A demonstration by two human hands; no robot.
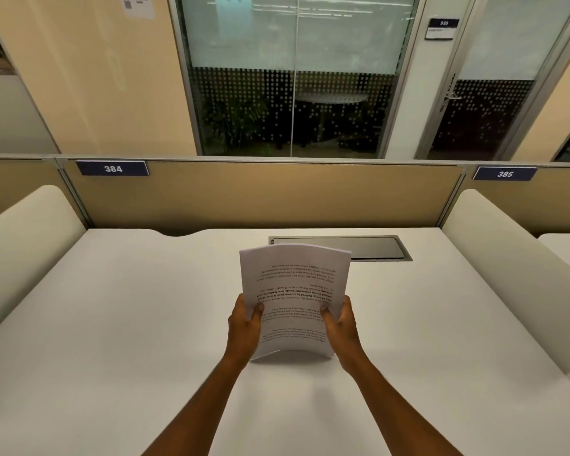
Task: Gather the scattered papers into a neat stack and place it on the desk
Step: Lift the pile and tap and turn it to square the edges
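Note:
A stack of white printed papers (295,278) stands nearly upright at the middle of the white desk (112,324), its bottom edge on or just above the surface and its top curling away from me. The printed text reads upside down. My left hand (246,327) grips the stack's left edge with the thumb on the front sheet. My right hand (341,330) grips the right edge the same way. The sheets look aligned into one bundle.
A grey cable hatch (375,248) is set into the desk behind the papers. Cream side dividers stand at the left (30,232) and right (507,251). A tan back partition (260,195) with seat label 384 closes the far side.

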